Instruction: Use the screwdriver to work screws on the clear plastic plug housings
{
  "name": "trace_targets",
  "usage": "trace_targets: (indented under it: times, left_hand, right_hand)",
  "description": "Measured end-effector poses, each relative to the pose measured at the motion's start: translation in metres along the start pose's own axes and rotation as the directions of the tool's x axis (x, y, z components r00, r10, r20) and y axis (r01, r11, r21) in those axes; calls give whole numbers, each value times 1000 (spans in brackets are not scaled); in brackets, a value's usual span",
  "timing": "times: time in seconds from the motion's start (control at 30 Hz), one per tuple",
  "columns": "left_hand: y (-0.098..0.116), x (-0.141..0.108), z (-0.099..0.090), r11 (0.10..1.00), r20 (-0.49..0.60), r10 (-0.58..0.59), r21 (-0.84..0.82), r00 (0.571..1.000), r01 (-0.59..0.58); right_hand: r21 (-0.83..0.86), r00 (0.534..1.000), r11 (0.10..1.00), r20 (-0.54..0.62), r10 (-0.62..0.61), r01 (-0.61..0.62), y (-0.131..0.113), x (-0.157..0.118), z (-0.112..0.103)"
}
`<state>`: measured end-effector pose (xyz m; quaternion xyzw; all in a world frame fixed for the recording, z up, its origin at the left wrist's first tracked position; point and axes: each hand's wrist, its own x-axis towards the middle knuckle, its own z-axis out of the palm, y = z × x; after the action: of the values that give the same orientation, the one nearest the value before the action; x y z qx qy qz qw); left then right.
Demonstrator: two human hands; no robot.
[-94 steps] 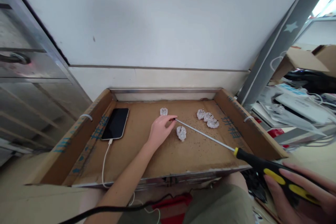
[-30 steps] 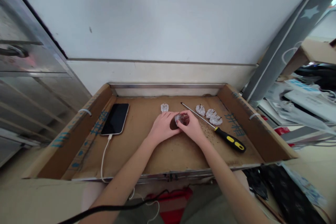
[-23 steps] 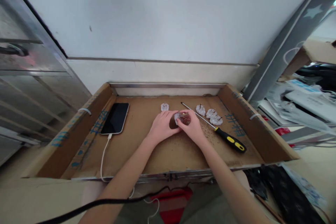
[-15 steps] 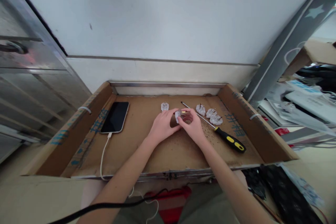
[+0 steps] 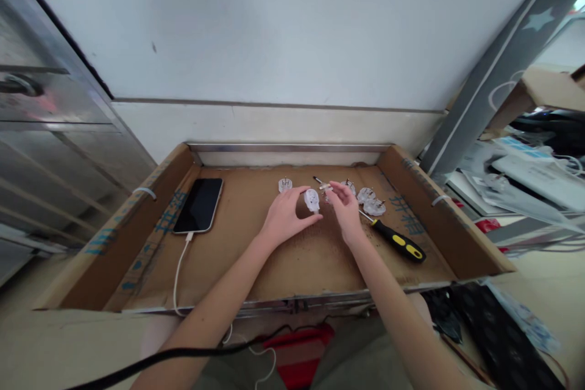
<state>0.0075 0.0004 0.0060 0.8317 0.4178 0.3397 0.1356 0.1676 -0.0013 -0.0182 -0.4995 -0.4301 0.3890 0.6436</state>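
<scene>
Above the middle of the cardboard tray [image 5: 219,274], a clear plug housing [image 5: 312,200] is held by the left hand [image 5: 289,216]; presumably light, stiff and slick, it suits a rim grip. The right hand [image 5: 346,208] pinches a small part [image 5: 325,187]; toward the right edge lies a screwdriver [image 5: 398,241].

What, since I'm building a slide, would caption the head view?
Left hand holds a whitish plastic piece, right hand a small part, above a cardboard tray; screwdriver nearby.

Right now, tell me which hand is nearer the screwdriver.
Right: the right hand partly hides the screwdriver, contact unclear; the left hand is farther off, to the screwdriver's left.
</scene>
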Motion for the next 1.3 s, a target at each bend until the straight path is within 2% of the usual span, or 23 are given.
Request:
trace_targets:
  times: [0.1,0.27,0.47,0.63,0.73,0.87,0.93,1.07,1.3]
  left_hand:
    - [10,12,8,999,42,50,20,998,-51]
    - [17,13,16,998,68,8,54,998,-12]
    - [14,0,15,995,177,10,91,984,-27]
    - [17,-4,16,995,196,11,91,980,-30]
    - [17,-4,14,997,152,-36,73,988,25]
    - [16,0,10,987,-49,-161,20,986,162]
    - [14,1,9,984,-117,-179,-12,977,179]
    - [14,1,9,993,-135,-120,-19,984,118]
    - [12,1,12,996,-146,-94,-17,985,92]
  right_hand:
    - [22,999,1000,-44,14,-13,0,6,-7]
    - [46,996,999,-82,20,-17,1,12,-13]
    - [15,999,1000,-34,-17,17,1,7,-8]
    - [-41,999,998,23,-48,49,2,2,-6]
    - [-75,997,996,54,-52,56,2,1,-7]
    - [-105,994,991,81,-76,84,2,-1,-7]
    - [-111,990,990,117,-76,89,1,-2,-6]
    - [-113,979,989,194,-70,93,1,-5,-5]
    - [-133,969,983,229,-95,128,3,-7,-4]
